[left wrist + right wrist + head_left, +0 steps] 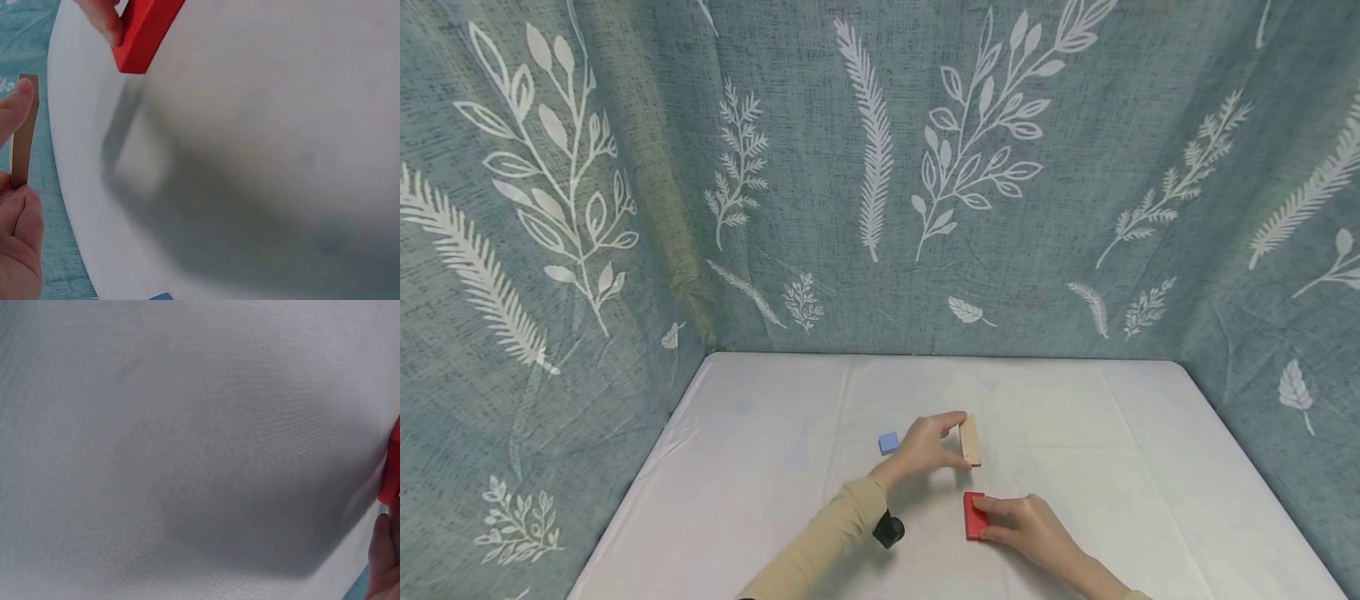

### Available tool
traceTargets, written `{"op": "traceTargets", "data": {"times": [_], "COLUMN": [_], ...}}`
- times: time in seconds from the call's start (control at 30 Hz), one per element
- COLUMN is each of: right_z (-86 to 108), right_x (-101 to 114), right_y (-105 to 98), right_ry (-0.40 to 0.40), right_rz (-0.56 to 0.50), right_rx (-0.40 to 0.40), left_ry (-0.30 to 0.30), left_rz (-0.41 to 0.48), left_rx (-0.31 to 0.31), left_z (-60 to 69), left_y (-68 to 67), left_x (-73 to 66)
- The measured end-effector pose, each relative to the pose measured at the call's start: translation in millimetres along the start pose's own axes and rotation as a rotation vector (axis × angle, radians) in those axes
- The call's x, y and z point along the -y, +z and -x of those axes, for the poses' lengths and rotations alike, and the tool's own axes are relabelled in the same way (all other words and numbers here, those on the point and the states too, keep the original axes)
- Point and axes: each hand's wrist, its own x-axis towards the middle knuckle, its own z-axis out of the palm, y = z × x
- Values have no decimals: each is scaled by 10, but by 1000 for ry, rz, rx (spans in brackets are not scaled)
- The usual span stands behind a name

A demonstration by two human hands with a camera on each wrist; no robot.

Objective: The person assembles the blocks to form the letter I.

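My left hand (923,448) pinches a flat, pale wooden block (970,440) by its two ends, thumb at the near end. In the left wrist view the same wooden block (25,137) spans the gap between thumb and fingers. Closer to me, my right hand (1032,527) grips a red rectangular block (973,518) between thumb and fingers. Only an edge of the red block (392,472) shows in the right wrist view. A small blue block (888,442) lies left of my left hand, apart from it.
A white cloth covers the table (760,450). Behind and on both sides hangs a blue-green curtain (805,183) with white leaf patterns. A black wrist camera (889,531) sticks out under my left sleeve.
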Motion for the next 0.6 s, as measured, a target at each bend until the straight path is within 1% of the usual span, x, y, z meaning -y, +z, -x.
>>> {"op": "traceTargets", "data": {"times": [0.1,0.3,0.6], "right_z": [0,0,4], "right_x": [-3,-15,-4], "right_y": [8,13,6], "right_ry": [-7,-7,10], "right_rz": [-4,-18,-16], "right_rx": [-6,-5,6], "left_ry": [9,21,33], "left_rz": [-4,-24,-36], "left_rx": [6,-2,-10], "left_z": [6,17,14], "left_y": [39,106,152], "left_x": [22,42,83]}}
